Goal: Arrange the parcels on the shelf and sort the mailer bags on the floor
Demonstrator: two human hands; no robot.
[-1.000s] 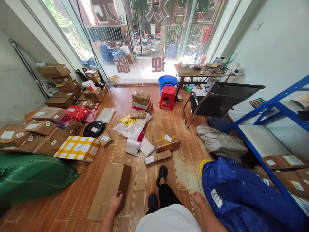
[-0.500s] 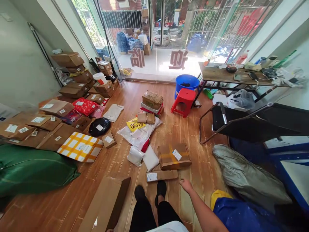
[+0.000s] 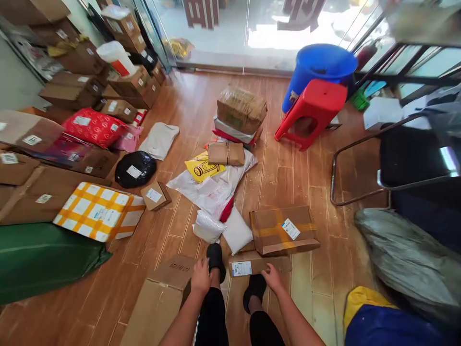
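Note:
My left hand (image 3: 200, 277) hangs above the floor between the large cardboard box (image 3: 156, 302) and my left shoe (image 3: 215, 262). Its fingers are loosely bent and nothing shows in them. A long narrow cardboard box (image 3: 259, 264) with a white label lies in front of my feet. At its near edge is my right hand (image 3: 273, 278), fingers slightly parted and not closed round it; contact is hard to judge. Just beyond lies a wider carton (image 3: 281, 227) with yellow tape. Beside that are a white padded parcel (image 3: 237, 230) and a bubble-wrapped packet (image 3: 208, 227).
Parcels crowd the left side, with a green sack (image 3: 46, 262) before them. A mid-floor pile includes a white plastic bag (image 3: 201, 194). To the right stand a red stool (image 3: 317, 105), a blue bin (image 3: 324, 60), a black chair (image 3: 414, 154) and a grey sack (image 3: 406, 259).
The view has tilted down toward the floor. My left hand has come up into view beside the large box. My right hand has moved left, to the narrow box's near edge.

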